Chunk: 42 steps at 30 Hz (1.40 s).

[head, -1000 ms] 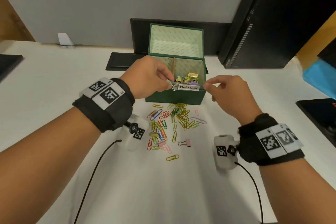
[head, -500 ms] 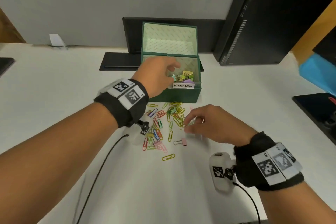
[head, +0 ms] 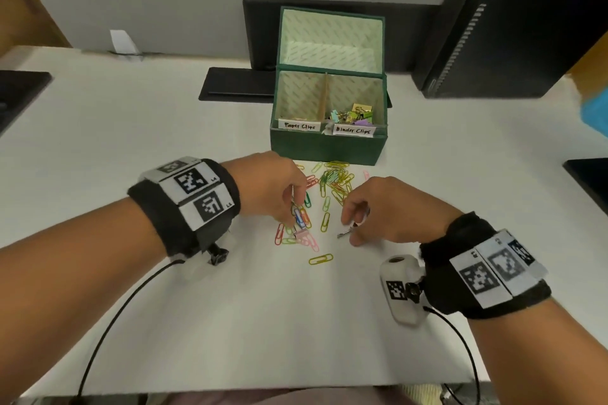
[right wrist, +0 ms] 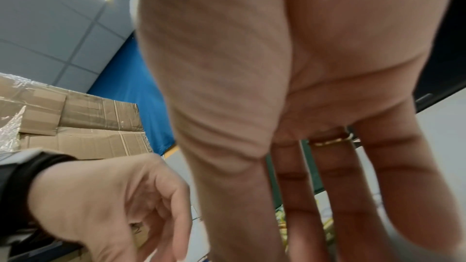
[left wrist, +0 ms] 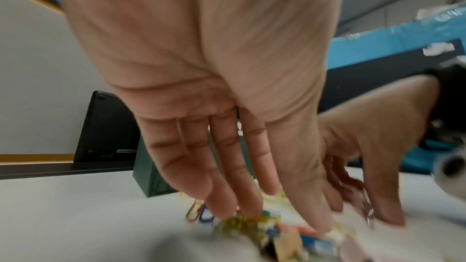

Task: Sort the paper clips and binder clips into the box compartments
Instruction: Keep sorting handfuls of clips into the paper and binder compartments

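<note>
At frame centre, left hand (head: 273,187) pinches paper clips (head: 332,184); right hand (head: 391,207) pinches a binder clip (head: 348,231) below the box (head: 325,145).

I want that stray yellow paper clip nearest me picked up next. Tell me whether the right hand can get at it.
Probably yes. The yellow paper clip lies alone on bare table, beside the right hand, with nothing over it; but that hand seems already to pinch a binder clip.

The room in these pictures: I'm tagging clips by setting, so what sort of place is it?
Probably an office or workroom that doubles as storage: a white desk, a black computer tower, and taped cardboard boxes stacked behind.
</note>
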Tool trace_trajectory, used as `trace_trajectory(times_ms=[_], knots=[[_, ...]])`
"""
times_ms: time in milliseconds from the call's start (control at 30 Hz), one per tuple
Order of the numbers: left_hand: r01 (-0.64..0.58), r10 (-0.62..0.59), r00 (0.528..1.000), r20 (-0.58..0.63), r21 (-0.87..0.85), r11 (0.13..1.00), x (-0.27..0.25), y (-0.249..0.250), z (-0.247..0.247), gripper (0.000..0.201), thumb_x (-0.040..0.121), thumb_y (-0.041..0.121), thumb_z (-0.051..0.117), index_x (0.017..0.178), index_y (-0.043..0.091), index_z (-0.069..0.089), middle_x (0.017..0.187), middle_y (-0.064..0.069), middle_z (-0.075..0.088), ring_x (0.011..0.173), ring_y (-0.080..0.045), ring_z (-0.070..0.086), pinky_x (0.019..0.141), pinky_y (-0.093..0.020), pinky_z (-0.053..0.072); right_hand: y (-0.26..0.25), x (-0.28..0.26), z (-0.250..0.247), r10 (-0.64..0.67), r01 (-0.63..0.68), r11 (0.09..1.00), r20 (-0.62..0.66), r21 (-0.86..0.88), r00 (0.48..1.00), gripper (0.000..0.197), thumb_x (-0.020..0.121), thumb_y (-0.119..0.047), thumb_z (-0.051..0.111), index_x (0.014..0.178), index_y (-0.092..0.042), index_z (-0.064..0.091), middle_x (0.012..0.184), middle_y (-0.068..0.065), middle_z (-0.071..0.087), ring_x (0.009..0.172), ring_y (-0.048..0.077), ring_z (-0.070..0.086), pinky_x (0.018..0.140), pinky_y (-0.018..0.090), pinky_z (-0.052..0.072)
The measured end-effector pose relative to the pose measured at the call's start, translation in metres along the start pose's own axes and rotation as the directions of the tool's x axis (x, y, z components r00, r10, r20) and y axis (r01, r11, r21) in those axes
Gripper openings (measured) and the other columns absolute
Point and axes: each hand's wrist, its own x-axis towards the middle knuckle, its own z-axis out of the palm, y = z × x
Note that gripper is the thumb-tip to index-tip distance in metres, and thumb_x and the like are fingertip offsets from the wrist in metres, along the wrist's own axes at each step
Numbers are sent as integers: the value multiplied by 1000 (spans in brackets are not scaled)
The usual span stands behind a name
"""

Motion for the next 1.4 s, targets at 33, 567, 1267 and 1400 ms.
trace_trajectory(times_ms=[33,567,1267,1400], knots=[[1,-1,1000,11,21,1000,1,0,3,29,78,37,77,105,27,70,87,13,65,79,-9,58,72,-23,48,0,1,0,5,-5,1000,-1,-14,1000,17,73,-21,84,88,-25,76,83,-13,66,81,9,62,65,18,45],[-96,54,950,-307,-124,988,-6,3,-27,19,84,25,69,103,26,71,81,14,66,77,-4,63,76,-25,54,-13,29,-90,6,175,978,-850,115,527,14,89,-31,68,102,-26,69,88,-13,70,81,2,66,81,24,55],[-195,104,804,-585,-94,976,42,10,-34,33,92,31,58,125,28,57,116,2,52,105,-15,50,91,-32,43,-16,-4,2,-102,103,995,-173,-3,980,22,83,-35,75,105,-34,75,94,-15,71,80,3,59,75,22,48],[-162,44,832,-553,-167,972,17,-3,-27,23,92,25,56,114,28,63,98,9,59,85,-9,55,78,-28,47,-47,4,4,-212,208,966,-15,-153,977,31,79,-41,77,108,-35,72,92,-13,67,82,8,59,74,30,51]])
